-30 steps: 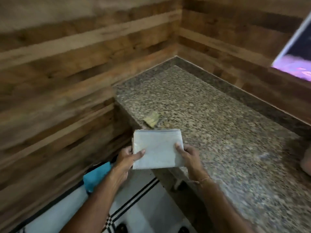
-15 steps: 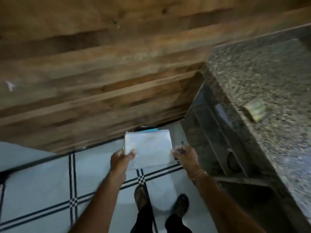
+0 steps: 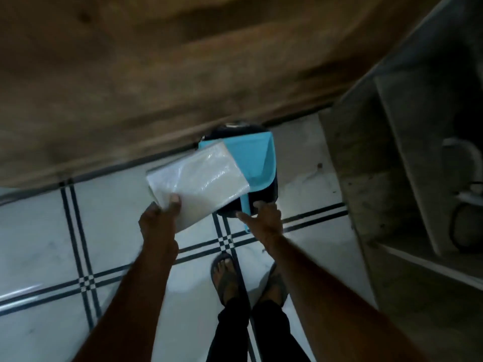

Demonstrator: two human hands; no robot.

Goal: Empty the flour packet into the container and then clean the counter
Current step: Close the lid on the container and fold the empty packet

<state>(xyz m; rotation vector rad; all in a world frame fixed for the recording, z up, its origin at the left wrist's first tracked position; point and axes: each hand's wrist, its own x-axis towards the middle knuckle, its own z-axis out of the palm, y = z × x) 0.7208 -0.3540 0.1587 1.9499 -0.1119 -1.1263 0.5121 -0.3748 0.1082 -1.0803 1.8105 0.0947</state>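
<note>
Flour packet (image 3: 201, 178): flat, white, held in the air over tiled floor (image 3: 39, 231); its far end overlaps the 9 o'clock side of a blue dustpan (image 3: 256, 158). Left hand (image 3: 159, 218): pinches the packet's near corner, thumb on top. Right hand (image 3: 264, 218): fingers spread wide, holding nothing, at the dustpan handle; contact unclear. Dustpan lies on a black bin (image 3: 264, 197) by the wooden wall (image 3: 156, 61). Shelves (image 3: 366, 178) at 3 o'clock

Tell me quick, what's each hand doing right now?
Left hand: pinches the flour packet by one corner.
Right hand: open, holding nothing, right by the blue dustpan.
</note>
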